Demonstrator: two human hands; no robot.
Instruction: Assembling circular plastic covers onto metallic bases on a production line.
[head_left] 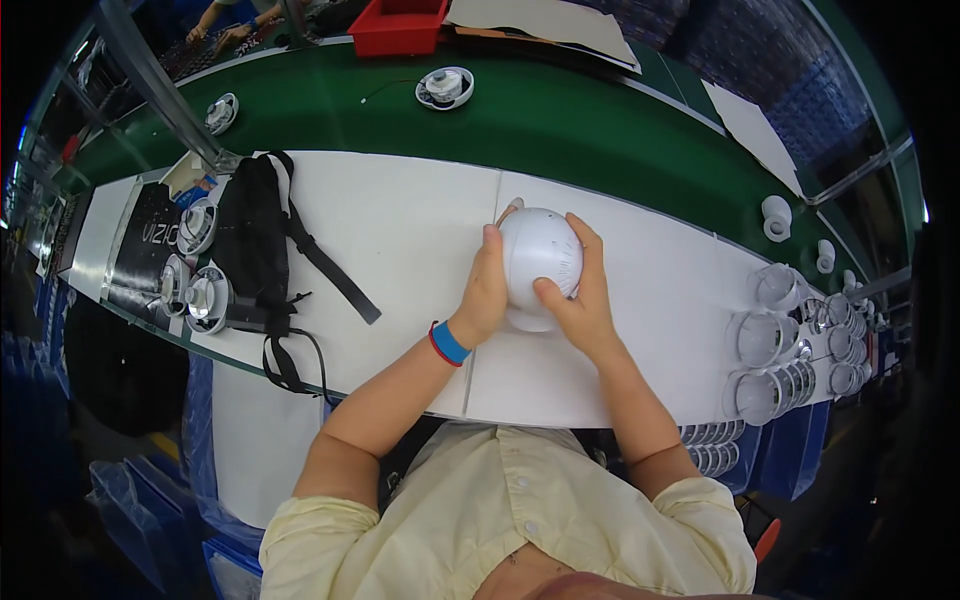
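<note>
A white ball-shaped housing (537, 250) with rows of small slots on its right side is held above the white worktop, over the middle. My left hand (484, 288) is closed against its left side, a blue band around the wrist. My right hand (586, 300) grips it from the right, thumb across the lower front and fingers along the far right side. A paler round base (530, 321) shows just under the ball; whether it is joined to the ball I cannot tell. The underside is hidden.
A black strapped bag (255, 235) lies left, beside white round assemblies (208, 300). Stacked clear domes (758, 340) line the right end. Beyond the white worktop (400, 200), a green belt (330, 95) carries another white assembly (444, 89) and a red bin (397, 30).
</note>
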